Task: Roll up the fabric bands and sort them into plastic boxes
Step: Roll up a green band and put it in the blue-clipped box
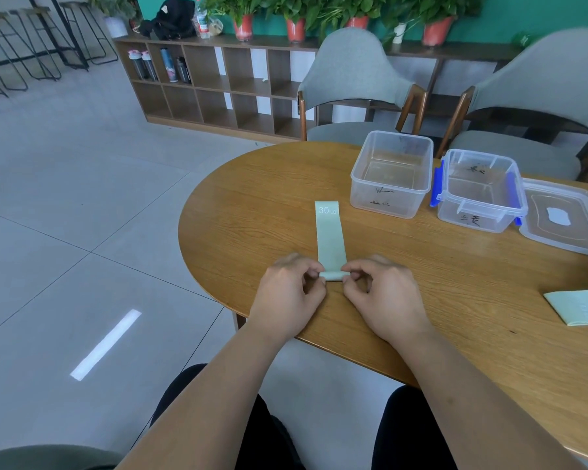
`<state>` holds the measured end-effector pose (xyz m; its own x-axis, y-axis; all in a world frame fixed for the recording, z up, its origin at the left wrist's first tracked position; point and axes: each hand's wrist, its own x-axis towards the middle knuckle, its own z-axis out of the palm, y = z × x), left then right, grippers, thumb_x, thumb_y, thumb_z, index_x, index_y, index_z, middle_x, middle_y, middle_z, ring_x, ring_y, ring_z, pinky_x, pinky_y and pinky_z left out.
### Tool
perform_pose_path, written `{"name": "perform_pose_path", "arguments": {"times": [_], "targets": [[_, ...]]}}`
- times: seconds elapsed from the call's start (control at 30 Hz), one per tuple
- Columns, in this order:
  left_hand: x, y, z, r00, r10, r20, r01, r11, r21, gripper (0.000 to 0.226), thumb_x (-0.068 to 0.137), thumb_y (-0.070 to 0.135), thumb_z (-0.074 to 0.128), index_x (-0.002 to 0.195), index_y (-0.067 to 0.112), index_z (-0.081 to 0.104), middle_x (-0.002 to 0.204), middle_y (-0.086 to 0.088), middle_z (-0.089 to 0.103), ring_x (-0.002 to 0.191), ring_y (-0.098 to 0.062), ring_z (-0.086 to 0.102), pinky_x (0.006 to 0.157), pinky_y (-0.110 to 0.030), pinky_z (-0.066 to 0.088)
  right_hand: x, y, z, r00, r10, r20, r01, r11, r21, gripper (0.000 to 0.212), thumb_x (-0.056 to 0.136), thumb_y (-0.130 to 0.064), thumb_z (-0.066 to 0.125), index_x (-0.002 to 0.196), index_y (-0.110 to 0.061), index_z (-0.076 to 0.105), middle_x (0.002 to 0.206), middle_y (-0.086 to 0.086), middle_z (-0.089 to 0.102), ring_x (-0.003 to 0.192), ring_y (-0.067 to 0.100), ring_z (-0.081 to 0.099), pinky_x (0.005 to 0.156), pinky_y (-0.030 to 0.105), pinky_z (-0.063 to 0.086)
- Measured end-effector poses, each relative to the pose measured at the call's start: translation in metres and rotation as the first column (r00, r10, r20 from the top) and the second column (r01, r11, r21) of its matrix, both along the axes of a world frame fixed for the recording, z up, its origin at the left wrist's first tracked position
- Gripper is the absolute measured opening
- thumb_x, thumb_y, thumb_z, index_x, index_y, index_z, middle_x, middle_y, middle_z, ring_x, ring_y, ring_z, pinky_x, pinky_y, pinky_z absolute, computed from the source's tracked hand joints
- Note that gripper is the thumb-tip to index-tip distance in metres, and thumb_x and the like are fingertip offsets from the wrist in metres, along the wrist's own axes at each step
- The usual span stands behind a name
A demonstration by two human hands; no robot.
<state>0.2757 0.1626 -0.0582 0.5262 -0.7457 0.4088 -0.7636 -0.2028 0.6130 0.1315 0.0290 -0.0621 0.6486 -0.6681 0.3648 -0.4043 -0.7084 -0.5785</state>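
Left hand (287, 290) and right hand (384, 293) pinch the green band (331, 239), roll barely begun. Clear box (387, 205) and blue-clipped box (472, 218) seemingly empty; spare band (577, 305) waits.

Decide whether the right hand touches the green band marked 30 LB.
Touching. The head view shows the right hand pinching the rolled near end of the band.

The loose band (579, 306) and the lid (577, 232) ran off the right edge. Handwriting on the open box (387, 198) and the clip box (472, 219) — was too small to read. Fingertips (314, 268) hid the ends of the roll (333, 275).
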Motion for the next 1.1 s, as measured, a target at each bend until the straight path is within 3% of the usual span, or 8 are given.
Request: {"name": "perform_pose_path", "arguments": {"times": [0.1, 0.3, 0.4, 0.5, 0.63, 0.83, 1.1], "targets": [[-0.0002, 0.0003, 0.0017, 1.0, -0.003, -0.011, 0.003, 1.0, 0.002, 0.015, 0.086, 0.018, 0.076, 0.099, 0.025, 0.077, 0.088, 0.015, 0.065, 0.08, -0.007, 0.057, 0.072, -0.016, 0.045, -0.0003, -0.0006, 0.0011, 1.0, -0.003, -0.003, 0.003, 0.999, 0.034, 0.015, 0.084, -0.03, 0.076, 0.098, -0.035, 0.078, 0.085, -0.019, 0.066, 0.067, -0.001, 0.056, 0.067, 0.023, 0.049], [0.0012, -0.0009, 0.0017, 1.0, -0.019, -0.003, 0.019, 1.0, 0.004, 0.016, 0.092, 0.023, 0.074, 0.107, 0.027, 0.078, 0.089, 0.016, 0.066, 0.077, -0.007, 0.058, 0.074, -0.025, 0.051, 0.0025, 0.0002, 0.0009, 0.999, -0.025, -0.029, 0.026, 0.999, 0.019, 0.013, 0.087, -0.035, 0.072, 0.099, -0.036, 0.078, 0.084, -0.018, 0.066, 0.068, 0.0, 0.057, 0.067, 0.026, 0.053], [-0.0003, -0.0013, 0.0031, 0.999, -0.007, -0.041, 0.006, 1.0, -0.025, 0.019, 0.094, 0.023, 0.075, 0.112, 0.025, 0.074, 0.088, 0.016, 0.069, 0.079, -0.007, 0.061, 0.076, -0.022, 0.052, 0.0035, -0.0007, 0.0004, 1.0, -0.02, 0.008, 0.02, 0.999, 0.028, 0.018, 0.088, -0.033, 0.072, 0.106, -0.036, 0.072, 0.081, -0.019, 0.066, 0.066, -0.001, 0.057, 0.068, 0.028, 0.055], [0.0, -0.002, 0.0039, 0.999, 0.001, -0.048, -0.003, 1.0, -0.028, 0.011, 0.094, 0.022, 0.075, 0.104, 0.025, 0.072, 0.087, 0.017, 0.07, 0.08, -0.006, 0.063, 0.074, -0.02, 0.051, 0.0028, -0.0008, 0.0008, 1.0, -0.016, 0.026, 0.015, 1.0, 0.023, 0.011, 0.09, -0.031, 0.073, 0.099, -0.035, 0.067, 0.079, -0.018, 0.066, 0.063, 0.0, 0.057, 0.063, 0.029, 0.054], [0.0002, -0.0026, 0.001, 1.0, -0.009, -0.002, 0.009, 1.0, -0.007, 0.014, 0.093, 0.022, 0.076, 0.106, 0.025, 0.074, 0.093, 0.016, 0.067, 0.082, -0.006, 0.059, 0.076, -0.021, 0.05, 0.0029, 0.0, -0.0001, 0.999, -0.024, 0.028, 0.025, 0.999, -0.041, 0.003, 0.095, -0.032, 0.07, 0.097, -0.033, 0.072, 0.087, -0.017, 0.067, 0.065, -0.001, 0.054, 0.065, 0.032, 0.056], [0.0009, -0.0028, 0.002, 1.0, 0.0, 0.013, 0.0, 1.0, 0.013, 0.015, 0.092, 0.019, 0.077, 0.106, 0.026, 0.075, 0.095, 0.016, 0.067, 0.083, -0.006, 0.058, 0.076, -0.016, 0.047, 0.0012, -0.0001, -0.002, 1.0, -0.01, 0.002, 0.01, 0.997, -0.078, 0.021, 0.088, -0.03, 0.077, 0.109, -0.031, 0.075, 0.091, -0.018, 0.065, 0.07, -0.001, 0.052, 0.068, 0.032, 0.057], [0.0014, -0.0012, 0.0024, 1.0, -0.003, -0.02, 0.003, 1.0, 0.016, 0.013, 0.092, 0.025, 0.077, 0.106, 0.028, 0.077, 0.092, 0.017, 0.069, 0.079, -0.005, 0.059, 0.074, -0.018, 0.048, -0.0001, -0.0013, -0.0008, 0.999, -0.015, 0.034, 0.017, 0.998, -0.063, 0.017, 0.088, -0.031, 0.076, 0.105, -0.031, 0.077, 0.085, -0.018, 0.065, 0.064, -0.003, 0.049, 0.067, 0.029, 0.054]]}}
